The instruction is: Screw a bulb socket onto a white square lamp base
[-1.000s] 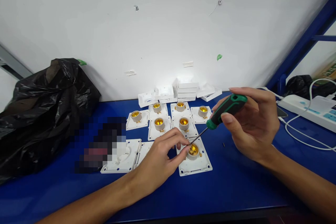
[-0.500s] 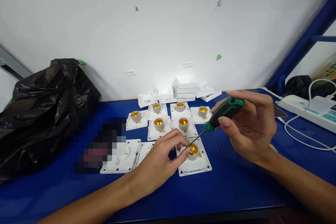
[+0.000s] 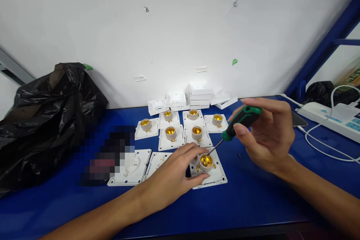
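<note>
A pale round lamp socket [image 3: 206,168] with a gold-coloured threaded inside sits on a white square plate [image 3: 216,178]. My left hand [image 3: 177,170] steadies it, thumb on the near side and fingers on the far side. In my right hand [image 3: 271,138] is a green and black screwdriver [image 3: 244,119], held between thumb and fingers. Its shaft slants down left, and the tip reaches the far part of the socket's opening. Small brass terminals [image 3: 215,166] stick out at the socket's sides. Whether the tip touches a screw I cannot tell.
Several plates with lamp sockets [image 3: 170,132] stand behind, before stacked white covers [image 3: 200,96]. Bare plates [image 3: 137,168] lie left, partly behind my left arm. A small dark screw [image 3: 239,155] lies right. A black bag [image 3: 56,120] and a power strip [image 3: 329,118] flank the blue table [image 3: 239,210].
My left fingers have gone from a pinch at the socket's left side to a spread hold around it. The screwdriver tip has shifted slightly right, to the socket's opening.
</note>
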A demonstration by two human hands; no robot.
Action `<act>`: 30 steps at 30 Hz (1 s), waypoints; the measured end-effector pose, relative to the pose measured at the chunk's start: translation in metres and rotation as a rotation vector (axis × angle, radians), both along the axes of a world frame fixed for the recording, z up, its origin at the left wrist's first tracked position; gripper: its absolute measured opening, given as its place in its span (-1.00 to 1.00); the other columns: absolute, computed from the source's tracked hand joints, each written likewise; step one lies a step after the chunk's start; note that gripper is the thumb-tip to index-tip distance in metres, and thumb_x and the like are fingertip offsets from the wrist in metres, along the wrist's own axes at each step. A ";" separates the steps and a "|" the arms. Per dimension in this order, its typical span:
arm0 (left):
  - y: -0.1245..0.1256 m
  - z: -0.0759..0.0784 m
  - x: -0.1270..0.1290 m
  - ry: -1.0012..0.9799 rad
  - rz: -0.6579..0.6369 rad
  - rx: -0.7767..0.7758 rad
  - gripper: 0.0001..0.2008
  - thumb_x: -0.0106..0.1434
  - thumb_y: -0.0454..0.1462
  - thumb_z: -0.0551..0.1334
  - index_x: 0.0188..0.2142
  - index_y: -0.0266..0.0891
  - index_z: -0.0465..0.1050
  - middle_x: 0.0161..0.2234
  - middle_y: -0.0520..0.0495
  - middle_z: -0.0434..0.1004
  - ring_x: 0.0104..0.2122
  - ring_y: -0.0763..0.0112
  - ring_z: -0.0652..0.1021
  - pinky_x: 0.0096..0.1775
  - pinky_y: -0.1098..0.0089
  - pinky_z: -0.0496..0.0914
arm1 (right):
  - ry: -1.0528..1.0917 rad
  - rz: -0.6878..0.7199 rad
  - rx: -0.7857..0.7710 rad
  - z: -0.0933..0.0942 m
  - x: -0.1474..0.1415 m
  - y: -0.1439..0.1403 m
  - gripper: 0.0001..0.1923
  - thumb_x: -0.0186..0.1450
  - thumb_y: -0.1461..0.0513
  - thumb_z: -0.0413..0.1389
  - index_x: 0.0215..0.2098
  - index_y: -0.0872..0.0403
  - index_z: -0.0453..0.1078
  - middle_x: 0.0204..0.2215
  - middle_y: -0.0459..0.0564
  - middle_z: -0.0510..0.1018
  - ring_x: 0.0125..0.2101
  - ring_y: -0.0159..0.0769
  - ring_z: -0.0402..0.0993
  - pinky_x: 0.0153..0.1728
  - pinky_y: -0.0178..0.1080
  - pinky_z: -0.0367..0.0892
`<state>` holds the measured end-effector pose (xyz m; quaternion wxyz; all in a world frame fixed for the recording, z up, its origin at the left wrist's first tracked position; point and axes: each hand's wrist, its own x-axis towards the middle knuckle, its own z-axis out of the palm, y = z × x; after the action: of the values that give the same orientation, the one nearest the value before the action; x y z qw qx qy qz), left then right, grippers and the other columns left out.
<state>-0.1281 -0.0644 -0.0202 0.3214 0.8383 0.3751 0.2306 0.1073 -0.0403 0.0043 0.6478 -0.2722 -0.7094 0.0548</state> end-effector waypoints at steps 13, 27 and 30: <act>0.000 -0.001 0.002 0.006 -0.003 0.029 -0.61 0.36 -0.25 0.38 0.14 -0.07 0.43 0.04 -0.09 0.53 0.04 0.16 0.56 0.13 0.17 0.44 | -0.173 0.123 -0.062 -0.013 -0.003 0.000 -0.41 0.36 0.28 0.24 0.28 -0.22 0.24 -0.11 -0.06 0.56 -0.34 -0.27 0.55 -0.43 -0.18 0.58; 0.000 -0.001 0.002 0.022 -0.001 0.034 -0.60 0.36 -0.25 0.38 0.16 -0.08 0.42 0.03 -0.08 0.53 0.02 0.17 0.56 0.11 0.17 0.45 | -0.179 0.189 -0.051 -0.012 -0.006 -0.001 -0.35 0.36 0.30 0.24 0.31 -0.29 0.20 -0.27 -0.11 0.53 -0.35 -0.21 0.52 -0.48 -0.15 0.54; 0.000 0.000 0.002 0.026 0.002 0.025 -0.60 0.36 -0.25 0.37 0.16 -0.09 0.42 0.03 -0.09 0.52 0.01 0.17 0.56 0.08 0.18 0.47 | -0.180 0.192 -0.057 -0.012 -0.006 0.000 -0.36 0.35 0.30 0.24 0.30 -0.29 0.21 -0.28 -0.11 0.53 -0.33 -0.21 0.54 -0.47 -0.14 0.54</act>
<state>-0.1264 -0.0642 -0.0206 0.3058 0.8449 0.3771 0.2245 0.1012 -0.0403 -0.0077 0.5651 -0.2249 -0.7858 0.1120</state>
